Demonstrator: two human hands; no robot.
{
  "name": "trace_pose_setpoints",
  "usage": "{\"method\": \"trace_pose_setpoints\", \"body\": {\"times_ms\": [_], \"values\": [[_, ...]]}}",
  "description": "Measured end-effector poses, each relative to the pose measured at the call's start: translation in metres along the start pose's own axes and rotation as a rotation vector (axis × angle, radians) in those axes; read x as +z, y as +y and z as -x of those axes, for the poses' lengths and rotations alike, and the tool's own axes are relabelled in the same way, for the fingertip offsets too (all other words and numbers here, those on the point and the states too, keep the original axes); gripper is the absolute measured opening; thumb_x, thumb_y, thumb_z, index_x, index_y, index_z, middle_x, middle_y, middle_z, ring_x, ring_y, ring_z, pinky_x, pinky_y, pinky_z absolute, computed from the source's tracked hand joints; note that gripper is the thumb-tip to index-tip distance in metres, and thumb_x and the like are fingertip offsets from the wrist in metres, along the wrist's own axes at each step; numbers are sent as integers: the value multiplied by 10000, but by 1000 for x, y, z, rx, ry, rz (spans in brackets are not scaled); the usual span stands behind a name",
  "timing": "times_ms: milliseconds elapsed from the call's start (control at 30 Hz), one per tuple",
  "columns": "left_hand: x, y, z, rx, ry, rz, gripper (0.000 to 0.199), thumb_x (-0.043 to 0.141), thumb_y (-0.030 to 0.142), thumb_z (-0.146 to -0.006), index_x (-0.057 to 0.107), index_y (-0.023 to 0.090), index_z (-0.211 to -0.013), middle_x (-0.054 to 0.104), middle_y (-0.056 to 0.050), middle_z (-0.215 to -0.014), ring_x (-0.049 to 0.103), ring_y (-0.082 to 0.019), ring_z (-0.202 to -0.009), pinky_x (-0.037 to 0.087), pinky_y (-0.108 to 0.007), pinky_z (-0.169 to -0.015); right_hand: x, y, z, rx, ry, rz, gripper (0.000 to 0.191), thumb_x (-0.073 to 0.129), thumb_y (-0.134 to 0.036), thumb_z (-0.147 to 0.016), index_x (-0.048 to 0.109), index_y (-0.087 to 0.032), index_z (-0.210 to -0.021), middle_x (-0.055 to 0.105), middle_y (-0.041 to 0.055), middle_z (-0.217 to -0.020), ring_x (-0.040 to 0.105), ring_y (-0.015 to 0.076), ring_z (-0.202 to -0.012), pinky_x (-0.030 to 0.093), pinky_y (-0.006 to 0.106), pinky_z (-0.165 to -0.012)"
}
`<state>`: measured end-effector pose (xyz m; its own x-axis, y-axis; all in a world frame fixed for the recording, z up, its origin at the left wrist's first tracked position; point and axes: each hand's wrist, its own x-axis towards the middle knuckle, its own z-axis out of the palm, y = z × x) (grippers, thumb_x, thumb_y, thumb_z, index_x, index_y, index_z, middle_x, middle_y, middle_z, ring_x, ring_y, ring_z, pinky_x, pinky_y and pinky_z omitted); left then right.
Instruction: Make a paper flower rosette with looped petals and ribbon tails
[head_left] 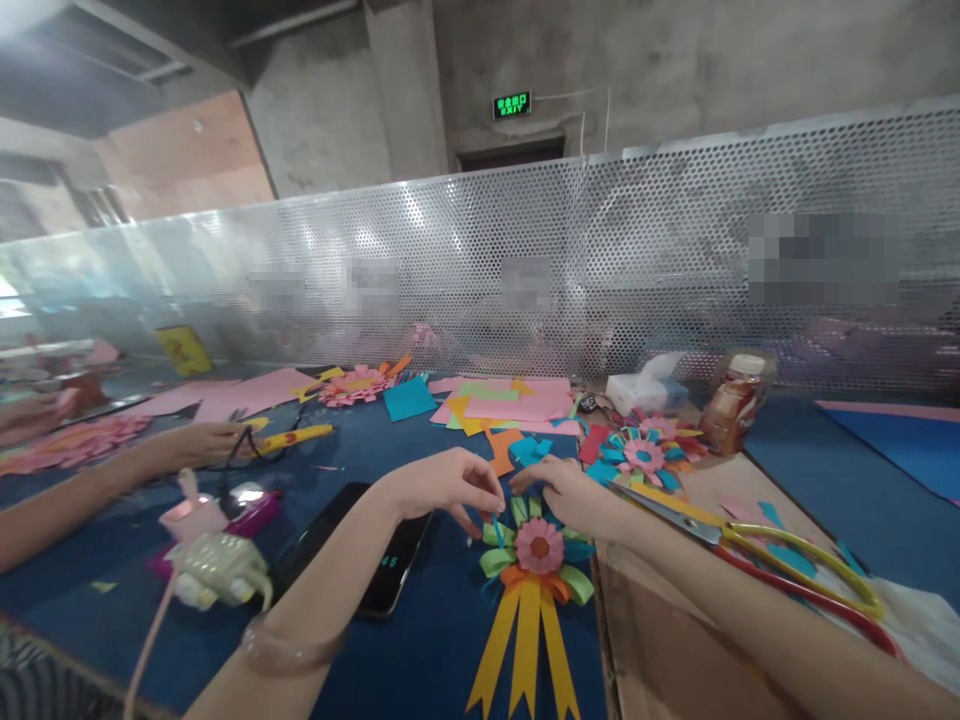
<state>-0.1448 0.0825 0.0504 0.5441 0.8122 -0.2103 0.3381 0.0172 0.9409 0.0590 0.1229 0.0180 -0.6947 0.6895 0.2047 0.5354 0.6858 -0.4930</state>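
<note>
My left hand (442, 485) pinches a thin blue strip (497, 527) right at the top of the rosette (537, 550), which lies flat on the blue table (420, 640). My right hand (570, 492) rests curled on the rosette's upper right edge; can't tell if it grips anything.

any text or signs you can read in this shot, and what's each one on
"EXIT": green lit sign on the concrete wall above the doorway; the characters above that word are too small to read.
Bluish digits on the phone screen beside the left hand: too blurred to read.
Label on the bottle: too small to read.
Print on the yellow card at far left: blurred.
</note>
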Motion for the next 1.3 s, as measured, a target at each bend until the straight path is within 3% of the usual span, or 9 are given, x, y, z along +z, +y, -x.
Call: {"method": "trace_pose_setpoints", "body": {"times_ms": [367,567,800,1300], "values": [[1,-1,-3,33,48,11,188,675,285,-658,624,148,-776,597,-24,-761,591,-147,-695,532,-320,-638,-2,-2,1,-19,20,2,506,352,14,-656,655,-247,-966,673,-23,-931,549,176,-938,335,353,-864],[0,-1,-2,29,57,12,200,675,297,-657,621,152,-784,597,-28,-784,589,-152,-717,533,-320,-629,1,-1,0,-2,65,28,283,441,-142,-751,679,-223,-880,674,15,-909,558,228,-912,340,405,-855],[4,-1,-4,28,60,16,212,678,301,-646,615,146,-778,596,-33,-777,584,-151,-721,527,-307,-625,5,7,0,-28,42,-24,280,421,-175,-781,671,-211,-902,683,5,-875,609,157,-806,436,261,-749],[4,-2,-7,61,159,-60,261,646,370,-667,594,162,-815,611,-29,-824,590,-153,-774,496,-284,-676,2,2,-1,-32,59,-29,178,526,-192,-745,683,-199,-829,676,19,-853,590,172,-835,419,272,-751]]}}
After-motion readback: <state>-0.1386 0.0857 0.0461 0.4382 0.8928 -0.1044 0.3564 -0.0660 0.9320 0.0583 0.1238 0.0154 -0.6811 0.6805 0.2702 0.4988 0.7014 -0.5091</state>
